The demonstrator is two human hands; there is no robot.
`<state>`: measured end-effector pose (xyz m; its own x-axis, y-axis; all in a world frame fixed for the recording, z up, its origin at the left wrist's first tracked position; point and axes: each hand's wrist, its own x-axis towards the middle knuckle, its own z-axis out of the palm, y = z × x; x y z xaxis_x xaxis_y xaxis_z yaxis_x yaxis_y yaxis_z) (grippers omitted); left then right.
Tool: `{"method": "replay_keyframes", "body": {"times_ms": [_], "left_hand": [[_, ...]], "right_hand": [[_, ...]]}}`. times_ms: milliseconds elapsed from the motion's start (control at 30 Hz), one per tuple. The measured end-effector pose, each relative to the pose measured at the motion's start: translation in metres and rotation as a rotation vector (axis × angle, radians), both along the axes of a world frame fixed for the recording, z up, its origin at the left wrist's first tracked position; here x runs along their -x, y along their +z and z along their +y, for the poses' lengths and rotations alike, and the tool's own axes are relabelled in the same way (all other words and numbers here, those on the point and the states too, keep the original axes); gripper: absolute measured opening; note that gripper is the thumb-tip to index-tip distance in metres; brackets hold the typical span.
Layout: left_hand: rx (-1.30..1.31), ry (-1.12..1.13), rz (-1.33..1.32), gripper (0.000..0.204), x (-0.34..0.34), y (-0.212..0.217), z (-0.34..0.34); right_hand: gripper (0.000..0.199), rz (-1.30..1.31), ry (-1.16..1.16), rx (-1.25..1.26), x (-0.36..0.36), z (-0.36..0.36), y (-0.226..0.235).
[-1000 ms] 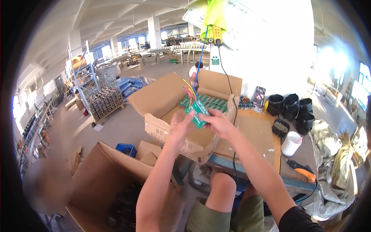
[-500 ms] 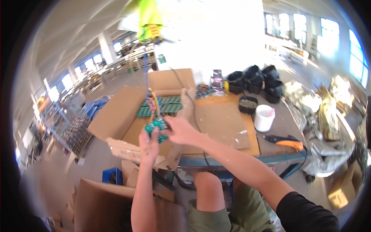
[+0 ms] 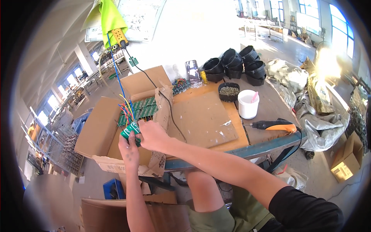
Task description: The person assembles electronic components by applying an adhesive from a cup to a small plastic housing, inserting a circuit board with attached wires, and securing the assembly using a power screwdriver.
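Note:
A green circuit board (image 3: 130, 130) is pinched in my left hand (image 3: 129, 150), its thumb lying across the board's face. My right hand (image 3: 154, 136) is closed at the board's right edge; its fingertips are partly hidden. Red, yellow and blue wires (image 3: 126, 110) rise just beyond the board, and I cannot tell whether they are joined to it. Both hands are over an open cardboard box (image 3: 96, 125). Inside its far part lie several more green circuit boards (image 3: 147, 108) in rows.
On the bench are a cardboard sheet (image 3: 205, 120), a white tub (image 3: 247, 110), a black cup of small parts (image 3: 228, 92), stacked black cups (image 3: 232, 60) and an orange-black heat gun (image 3: 276, 125). A black cable (image 3: 174, 125) crosses the bench. Silvery sacks (image 3: 317, 127) lie right.
The view has shifted, so the bench and box appear further left. Both hands keep hold of the circuit board, and my right hand now covers more of its right side.

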<state>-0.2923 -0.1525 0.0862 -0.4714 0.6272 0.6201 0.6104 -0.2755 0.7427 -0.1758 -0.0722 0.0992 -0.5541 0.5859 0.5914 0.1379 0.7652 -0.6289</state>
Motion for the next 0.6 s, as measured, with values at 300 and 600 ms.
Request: {"method": "replay_keyframes", "body": {"times_ms": [300, 600], "left_hand": [[-0.023, 0.04, 0.028, 0.017, 0.012, -0.004, 0.01], [-0.014, 0.105, 0.119, 0.016, 0.047, -0.02, 0.02]], "right_hand": [[0.025, 0.011, -0.046, 0.016, 0.019, 0.005, -0.005], [0.026, 0.005, -0.064, 0.038, 0.038, 0.008, -0.014]]}}
